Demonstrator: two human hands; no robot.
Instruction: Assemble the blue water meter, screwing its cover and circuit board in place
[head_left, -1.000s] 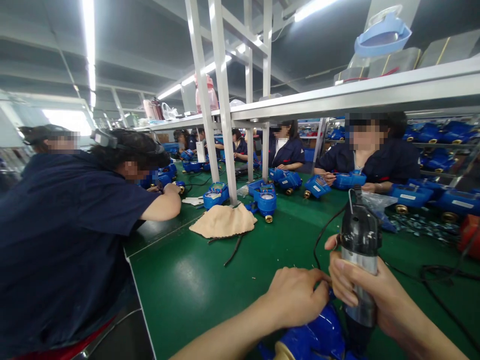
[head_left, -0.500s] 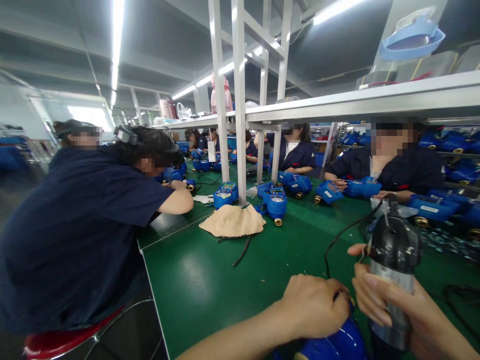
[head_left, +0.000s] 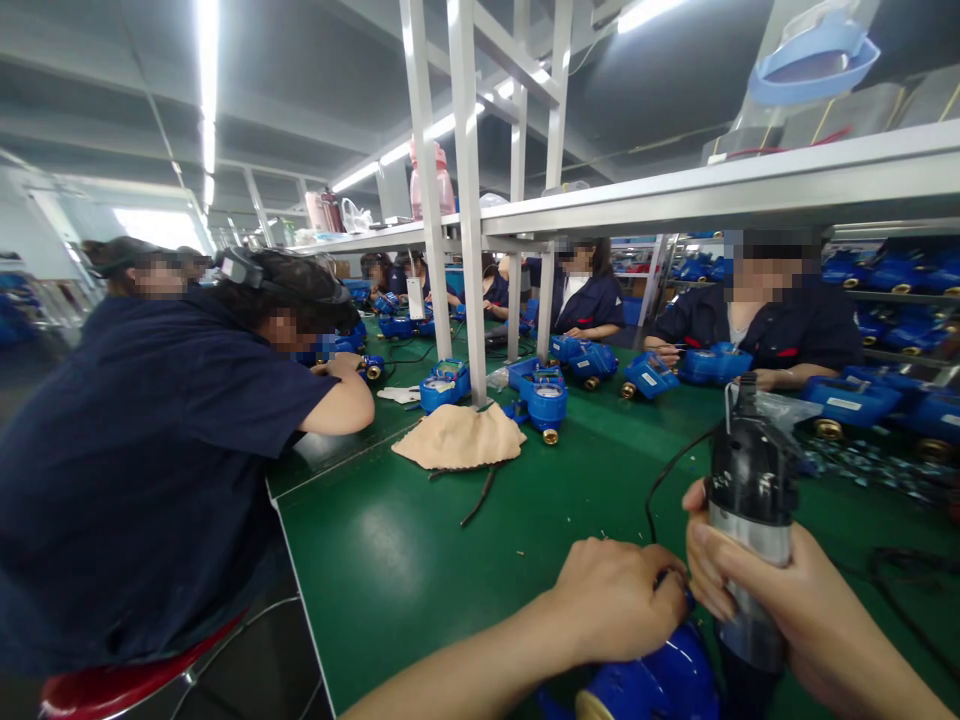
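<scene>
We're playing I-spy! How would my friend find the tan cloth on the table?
Look at the big green table. Find the nearest white post. The tan cloth lies rumpled at its foot, plain tan, while the meters beside it are shiny blue.

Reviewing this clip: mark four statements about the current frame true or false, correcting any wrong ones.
1. The right hand grips a black-and-silver tool. True.
2. The beige cloth hangs from the raised shelf. False: it lies on the green tabletop.
3. The left hand is on a blue housing. True.
4. The pink bottle stands on the green tabletop. False: it stands on the raised shelf.
</scene>
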